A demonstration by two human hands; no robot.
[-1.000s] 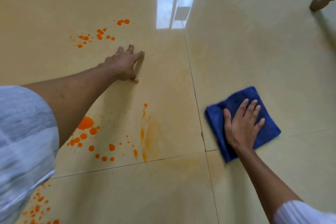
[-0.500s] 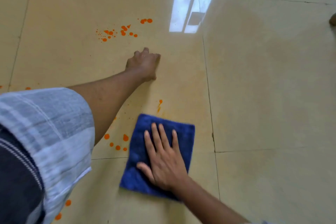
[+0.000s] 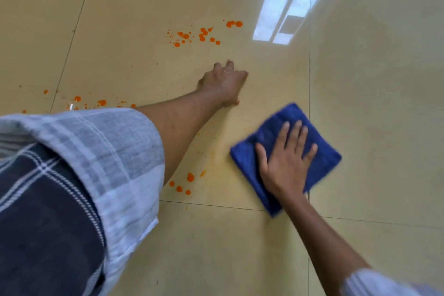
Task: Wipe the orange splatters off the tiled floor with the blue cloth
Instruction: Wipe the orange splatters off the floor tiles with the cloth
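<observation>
Wiping in progress: blue cloth (image 3: 276,142), folded, flat on tiled floor (image 3: 372,103) right of centre, pressed under right hand (image 3: 286,163) with fingers straight and spread, nothing pinched. Left hand (image 3: 224,83) braced on floor farther off, fingers extended, holding nothing. Faint orange smear beside cloth's left edge, apparently wiped. Remaining: small orange drops (image 3: 183,184) near-left of cloth, far cluster of splatters (image 3: 201,35) beyond left hand, more spots (image 3: 102,102) at left above checked sleeve (image 3: 96,151). Judged partly done; most splatter left. Window reflection (image 3: 288,5) far right.
</observation>
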